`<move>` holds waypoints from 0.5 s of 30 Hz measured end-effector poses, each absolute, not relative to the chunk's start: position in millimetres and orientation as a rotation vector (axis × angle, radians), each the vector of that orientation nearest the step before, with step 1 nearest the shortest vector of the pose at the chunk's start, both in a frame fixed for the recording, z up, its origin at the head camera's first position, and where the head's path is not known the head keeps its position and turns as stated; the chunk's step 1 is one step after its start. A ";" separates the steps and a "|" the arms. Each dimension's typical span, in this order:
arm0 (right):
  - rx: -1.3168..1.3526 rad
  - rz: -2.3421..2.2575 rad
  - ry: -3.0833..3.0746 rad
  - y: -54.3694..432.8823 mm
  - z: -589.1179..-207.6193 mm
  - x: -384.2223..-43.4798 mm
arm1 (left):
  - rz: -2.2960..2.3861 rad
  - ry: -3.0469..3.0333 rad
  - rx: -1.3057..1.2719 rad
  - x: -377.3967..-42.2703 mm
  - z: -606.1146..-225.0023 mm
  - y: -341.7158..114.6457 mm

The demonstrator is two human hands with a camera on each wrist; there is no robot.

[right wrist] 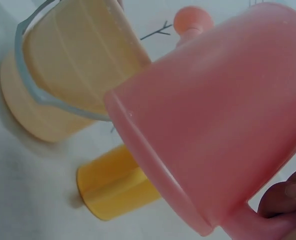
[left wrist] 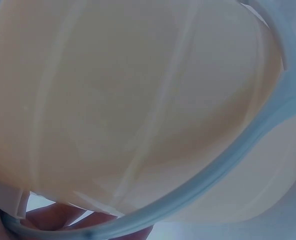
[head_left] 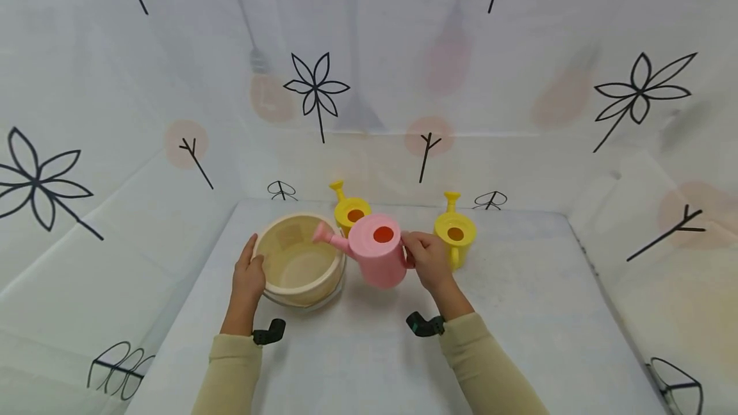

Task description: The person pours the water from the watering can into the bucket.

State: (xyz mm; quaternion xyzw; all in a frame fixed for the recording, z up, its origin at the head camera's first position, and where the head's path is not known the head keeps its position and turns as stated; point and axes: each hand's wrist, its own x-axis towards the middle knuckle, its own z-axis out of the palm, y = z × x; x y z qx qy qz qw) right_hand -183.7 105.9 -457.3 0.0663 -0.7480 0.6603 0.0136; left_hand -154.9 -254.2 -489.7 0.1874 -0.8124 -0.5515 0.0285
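A cream bucket [head_left: 302,296] stands on the table, its grey handle [left wrist: 208,180] hanging low round the outside wall. My left hand [head_left: 248,280] grips its left rim, and fingertips [left wrist: 58,215] show below the handle in the left wrist view. By its handle, my right hand [head_left: 429,261] holds a pink watering can [head_left: 380,268] to the right of the bucket. The can's spout [head_left: 331,237] points left, with the rose overlapping the bucket's right rim. In the right wrist view, the can's pink wall [right wrist: 208,110] covers much of the frame.
Behind the pink can stands a yellow watering can [head_left: 348,207], partly hidden. Another yellow watering can [head_left: 442,226] is just beyond my right hand. The white table [head_left: 357,364] backs onto a white patterned sheet [head_left: 369,101] with black leaf drawings.
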 end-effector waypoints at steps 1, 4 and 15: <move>0.213 2.029 -2.358 104.8 -456.2 -184.1 | -1.701 -2.504 0.577 -155.1 -489.8 -254.5; 0.229 1.958 -2.422 102.0 -452.4 -184.3 | -1.696 -2.503 0.571 -155.5 -490.0 -255.1; 0.278 1.744 -2.550 93.5 -438.2 -183.3 | -1.692 -2.514 0.571 -154.8 -488.7 -255.1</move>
